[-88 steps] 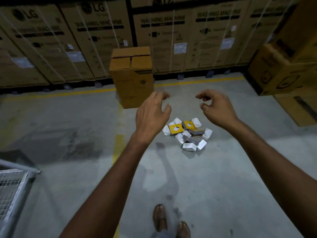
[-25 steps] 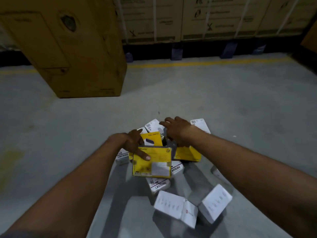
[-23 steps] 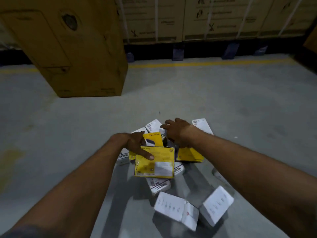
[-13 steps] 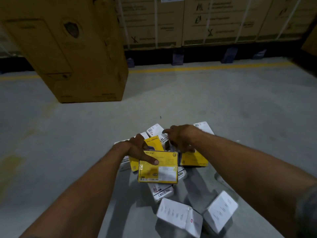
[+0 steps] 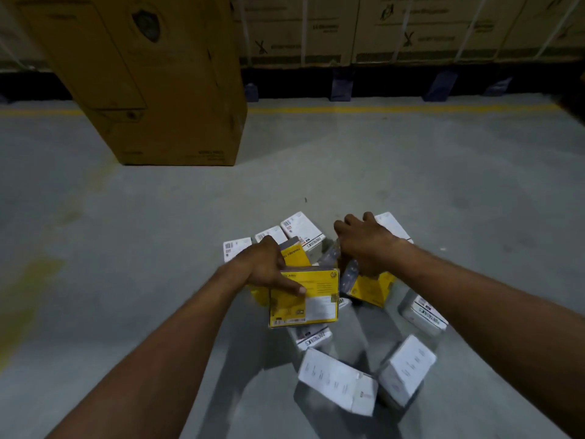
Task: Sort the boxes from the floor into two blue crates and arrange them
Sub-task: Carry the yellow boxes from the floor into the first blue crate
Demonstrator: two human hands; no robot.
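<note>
Watching the head feed: the white boxes [image 5: 332, 380] sit in a loose heap on the concrete floor [image 5: 443, 185], toward its near middle, well apart from the yellow line [image 5: 411, 108] painted along the far edge. There's plenty of bare floor left and right of the heap, and a wide open strip between it and the big brown carton [image 5: 158, 90] standing at the far left; the strapped cartons [image 5: 411, 33] wall off the far side behind the line.

The left hand [image 5: 266, 267] grips a yellow box [image 5: 304, 299] by its top left corner, thumb pressed flat on the face, tilted up over the heap. The right hand [image 5: 367, 245] is palm-down with fingers curled over a second yellow box [image 5: 370, 288] just beside the first; I can't tell if it actually has hold of it (the fingertips are hidden under the hand).

Writing: two white boxes read "Portronics" on the side, upside down from here; the far ones show barcode stickers; the print on the yellow box is too small to read; the lettering on the far cartons is blurred.
</note>
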